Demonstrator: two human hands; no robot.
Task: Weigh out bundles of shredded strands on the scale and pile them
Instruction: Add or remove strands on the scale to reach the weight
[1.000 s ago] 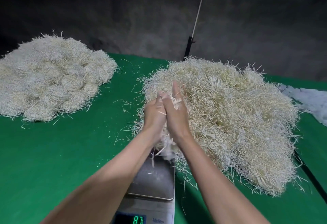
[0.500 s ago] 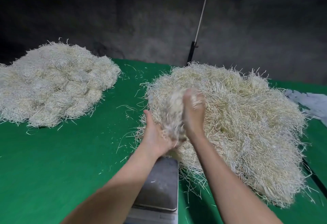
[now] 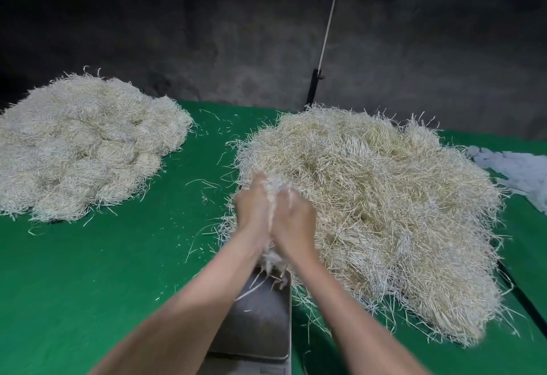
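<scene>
The fingers [image 3: 258, 185] of the left hand [image 3: 254, 217] and of the right hand [image 3: 294, 222] are closed on a pale bundle [image 3: 272, 258] of shredded strands, squeezed between the two palms at the middle of the frame; motion blur hides how each finger lies. The bundle's lower tuft hangs just above the far end of the grey scale [image 3: 260, 318], which sits at bottom centre with a few stray strands on its plate. The bench [image 3: 118, 286] is covered in bright green fabric, sprinkled with loose strands and small bits between the heaps. A large, tangled, yellowish loose heap [image 3: 379, 214] fills the right half, its near edge touching the scale's right side. At upper left, well apart from it, lies the whiter pile of rounded bundles [image 3: 83, 149]. A crumpled white sheet [image 3: 518, 173] lies at the right edge. Behind the bench stands a dark, rough, stained wall [image 3: 207, 49] with two small pale tags high up. A thin white rod [image 3: 331, 16] slants down to a black post [image 3: 312, 87] at the bench's far edge.
</scene>
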